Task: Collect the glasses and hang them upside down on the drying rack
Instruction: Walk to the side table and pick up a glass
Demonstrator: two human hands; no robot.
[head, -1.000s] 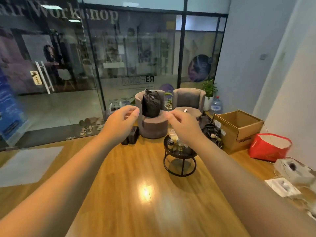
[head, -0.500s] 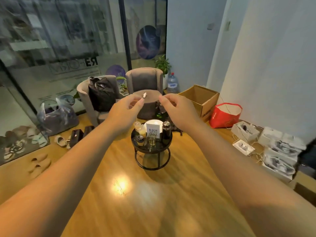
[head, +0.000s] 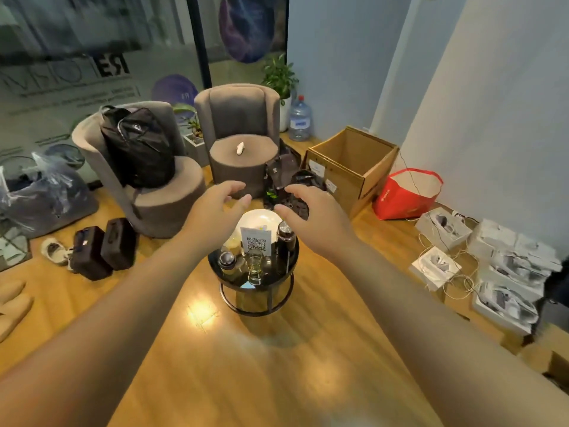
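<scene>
A small round black side table (head: pixel 288 261) stands on the wooden floor in the middle of the view. On it sit a clear glass (head: pixel 254 265) with a little yellowish liquid, a small jar with a dark lid (head: pixel 227 261), a dark bottle (head: pixel 285 238), a white QR-code card (head: pixel 256 241) and a white plate (head: pixel 261 217). My left hand (head: pixel 217 212) and my right hand (head: pixel 311 215) are stretched out above the table's far side, fingers apart, holding nothing. No drying rack is in sight.
Two grey round armchairs (head: pixel 237 131) stand behind the table, one holding a black backpack (head: pixel 138 146). An open cardboard box (head: pixel 351 163), a red bag (head: pixel 406 194) and white boxes with cables (head: pixel 508 272) line the right wall. Black cases (head: pixel 103 246) and shoes lie at left.
The view has swung right and down toward the side table. My hands have dropped lower over it, and their pinched fingers have spread apart.
</scene>
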